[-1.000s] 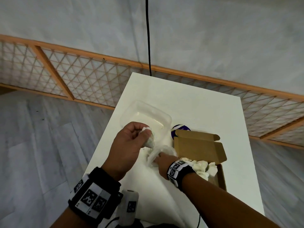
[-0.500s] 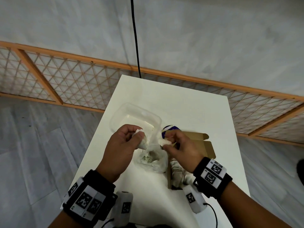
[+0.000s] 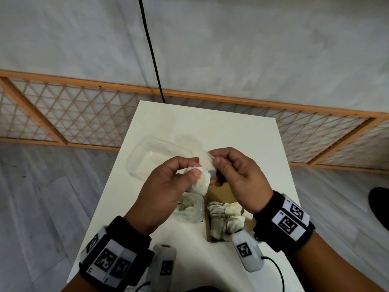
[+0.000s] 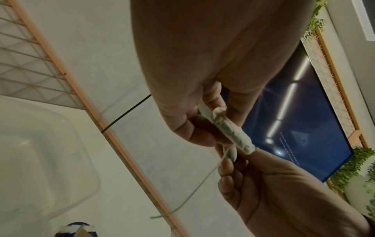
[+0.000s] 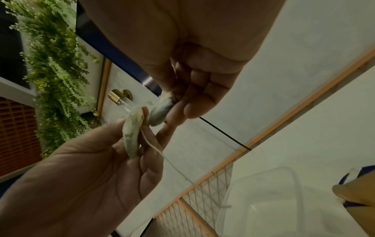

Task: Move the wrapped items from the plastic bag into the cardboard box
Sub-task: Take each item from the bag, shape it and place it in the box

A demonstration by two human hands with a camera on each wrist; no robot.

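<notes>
Both hands are raised above the white table [image 3: 210, 127]. My left hand [image 3: 194, 166] pinches a white wrapped item [image 3: 200, 183] between thumb and fingers. Close against it, my right hand [image 3: 213, 159] pinches a second, greyer wrapped item [image 5: 161, 112]; the left hand's pale one [image 5: 131, 136] sits just beside it. A thin string [image 4: 194, 190] hangs from the items. Under the left hand lies the clear plastic bag [image 3: 189, 209] with wrapped items inside. The open cardboard box [image 3: 220, 193] stands right of it, holding several wrapped items [image 3: 225, 216].
A clear plastic container [image 3: 147, 157] sits at the table's back left. A blue and white object [image 4: 75, 227] lies behind the box. A black cable [image 3: 151, 49] hangs down the wall behind the table. A wooden lattice fence [image 3: 84, 114] runs along the far side.
My right hand has come out of the bag with a wrapped item and risen. Both hands now meet higher above the table, in front of the container.
</notes>
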